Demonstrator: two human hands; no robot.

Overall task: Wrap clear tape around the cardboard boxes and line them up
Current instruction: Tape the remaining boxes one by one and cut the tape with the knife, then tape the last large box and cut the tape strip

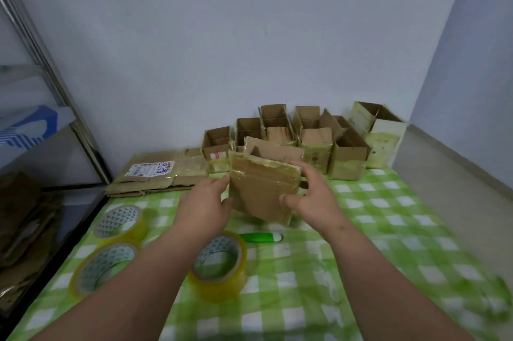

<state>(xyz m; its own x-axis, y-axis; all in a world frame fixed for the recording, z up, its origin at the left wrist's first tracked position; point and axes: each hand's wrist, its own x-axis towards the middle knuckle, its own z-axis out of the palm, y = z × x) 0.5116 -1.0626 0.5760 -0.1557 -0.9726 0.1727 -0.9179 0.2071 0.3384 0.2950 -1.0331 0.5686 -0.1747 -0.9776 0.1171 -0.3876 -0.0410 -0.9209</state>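
both hands (arms outstretched) grip a cardboard box.

Both arms extended; left grip, right grip curled, facing inward.

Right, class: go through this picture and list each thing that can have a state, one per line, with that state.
Held box: off the cloth, tilted, gripped from both sides.
Left hand: grips the box's left edge.
Right hand: grips the box's right edge.
Row of boxes: upright by the wall, tops open.
Flattened cardboard: lying flat.
Three tape rolls: lying flat, untouched.
Green cutter: lying on its side.
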